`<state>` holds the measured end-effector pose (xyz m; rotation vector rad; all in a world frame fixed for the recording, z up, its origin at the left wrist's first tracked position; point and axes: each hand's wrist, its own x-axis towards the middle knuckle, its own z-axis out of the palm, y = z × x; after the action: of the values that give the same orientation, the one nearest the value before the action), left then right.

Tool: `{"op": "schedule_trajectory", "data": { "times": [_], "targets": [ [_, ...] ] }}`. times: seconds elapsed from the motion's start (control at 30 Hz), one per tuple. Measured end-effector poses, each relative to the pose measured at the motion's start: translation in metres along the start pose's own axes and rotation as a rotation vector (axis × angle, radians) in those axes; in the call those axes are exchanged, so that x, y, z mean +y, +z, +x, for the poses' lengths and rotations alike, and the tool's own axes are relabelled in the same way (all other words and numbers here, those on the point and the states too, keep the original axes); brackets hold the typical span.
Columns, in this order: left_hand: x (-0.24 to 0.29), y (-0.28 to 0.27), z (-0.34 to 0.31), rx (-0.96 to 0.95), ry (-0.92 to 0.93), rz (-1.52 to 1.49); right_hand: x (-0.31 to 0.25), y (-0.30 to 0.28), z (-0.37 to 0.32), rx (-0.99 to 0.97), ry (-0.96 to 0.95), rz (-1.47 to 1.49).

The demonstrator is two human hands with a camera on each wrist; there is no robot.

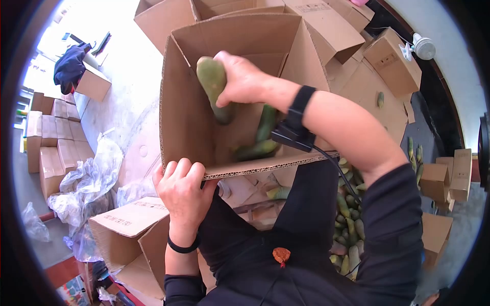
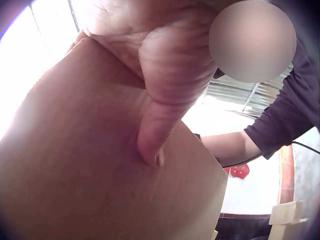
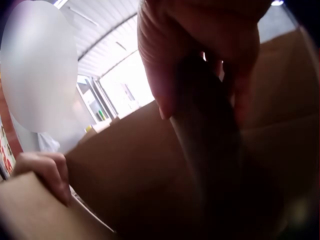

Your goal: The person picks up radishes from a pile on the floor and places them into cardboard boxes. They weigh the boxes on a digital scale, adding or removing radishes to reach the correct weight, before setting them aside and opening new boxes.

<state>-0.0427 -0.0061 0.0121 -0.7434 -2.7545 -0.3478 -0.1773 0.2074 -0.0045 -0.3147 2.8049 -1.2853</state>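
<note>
Right grip (image 1: 242, 79) pinches a long green vegetable (image 1: 211, 81) inside an open cardboard box (image 1: 229, 30).
Left grip (image 1: 182, 191) clasps the near rim, thumb outside; other green vegetables (image 1: 255, 149) lie at the bottom.

Vegetables (image 1: 258, 149) are laid in the large box (image 1: 178, 117), with another vegetable (image 1: 211, 76) held above its bottom by the right hand (image 1: 242, 79); its near edge is gripped by the left hand (image 1: 184, 191). More boxes (image 1: 326, 25) are set behind it, plastic sheeting (image 1: 84, 194) and stacked cartons (image 1: 61, 127) to its left, and a pile (image 1: 352, 224) is heaped beside the right leg (image 1: 309, 204)
</note>
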Motion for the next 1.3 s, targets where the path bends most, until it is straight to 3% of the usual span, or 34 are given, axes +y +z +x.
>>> {"op": "schedule_trajectory", "data": {
  "times": [0.23, 0.3, 0.4, 0.43, 0.53, 0.57, 0.6, 0.63, 0.7, 0.73, 0.8, 0.83, 0.9, 0.93, 1.0, 1.07, 1.1, 1.13, 1.17, 1.2, 1.23, 1.3],
  "targets": [
    [-0.001, 0.003, -0.003, -0.020, 0.001, -0.008, 0.059, 0.073, 0.006, -0.341, 0.242, -0.051],
    [-0.001, 0.005, -0.005, -0.017, 0.007, -0.011, 0.082, 0.084, 0.002, -0.362, 0.240, -0.095],
    [0.003, 0.006, -0.005, 0.009, 0.015, -0.018, 0.088, 0.073, 0.002, -0.487, 0.385, -0.323],
    [0.002, 0.006, -0.006, 0.022, 0.019, -0.011, 0.086, 0.062, 0.003, -0.449, 0.474, -0.201],
    [0.001, 0.007, -0.003, 0.028, 0.029, -0.007, 0.101, 0.049, 0.018, -0.551, 0.333, -0.313],
    [0.002, 0.007, -0.003, 0.034, 0.032, -0.001, 0.080, 0.035, 0.023, -0.585, 0.542, -0.192],
    [0.002, 0.007, -0.002, 0.041, 0.045, -0.006, 0.063, 0.021, 0.018, -0.521, 0.483, -0.110],
    [0.002, 0.007, -0.002, 0.030, 0.045, -0.006, 0.046, 0.005, 0.015, -0.465, 0.304, -0.065],
    [0.003, 0.008, -0.002, 0.018, 0.020, 0.019, 0.008, -0.037, -0.003, -0.304, 0.049, 0.272],
    [0.000, 0.009, -0.001, 0.035, 0.011, 0.013, 0.035, -0.053, -0.012, -0.183, -0.352, 0.661],
    [0.002, 0.009, 0.000, 0.015, 0.007, 0.021, -0.040, -0.095, -0.067, 0.167, -0.230, 0.186],
    [0.003, 0.008, 0.001, 0.007, 0.002, 0.023, -0.029, -0.127, -0.076, 0.077, -0.258, 0.309],
    [0.005, 0.007, 0.001, -0.010, 0.007, 0.036, 0.016, -0.152, -0.099, 0.281, -0.172, 0.429],
    [0.005, 0.007, 0.001, -0.006, 0.008, 0.031, 0.035, -0.155, -0.116, 0.471, 0.023, 0.430],
    [0.006, 0.008, 0.001, 0.002, 0.006, 0.036, 0.127, -0.157, -0.159, 0.563, 0.174, 0.320],
    [0.008, 0.008, 0.001, -0.002, -0.003, 0.033, 0.213, -0.130, -0.210, 0.518, 0.568, 0.220],
    [0.008, 0.009, 0.003, -0.009, -0.016, 0.035, 0.278, -0.096, -0.245, 0.537, 0.465, 0.093],
    [0.009, 0.010, 0.004, -0.007, -0.007, 0.027, 0.338, -0.067, -0.287, 0.318, 0.412, -0.045],
    [0.009, 0.010, 0.005, -0.004, -0.004, 0.034, 0.372, -0.020, -0.326, 0.248, 0.536, -0.147],
    [0.009, 0.010, 0.006, -0.019, -0.013, 0.042, 0.351, 0.003, -0.342, 0.013, 0.687, -0.214],
    [0.010, 0.010, 0.007, -0.036, -0.021, 0.051, 0.340, 0.028, -0.355, -0.165, 0.701, -0.270],
    [0.010, 0.011, 0.009, -0.032, 0.020, 0.055, 0.375, 0.109, -0.402, -0.109, 0.792, -0.093]
  ]
}}
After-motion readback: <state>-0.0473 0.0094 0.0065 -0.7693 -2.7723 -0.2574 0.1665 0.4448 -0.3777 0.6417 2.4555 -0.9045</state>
